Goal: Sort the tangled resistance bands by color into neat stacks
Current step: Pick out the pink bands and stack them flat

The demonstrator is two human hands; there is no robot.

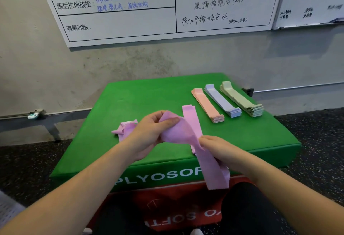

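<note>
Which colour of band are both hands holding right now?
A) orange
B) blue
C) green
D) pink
D: the left hand and right hand both grip a pink band, while the orange stack, blue stack and green stack lie untouched.

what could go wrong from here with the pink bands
The pink band gripped by the left hand and right hand is twisted, so it may land crooked on the pink stack. Its loose end hangs past the green box edge and could drag that stack. The pink tangle remains unsorted.
</note>
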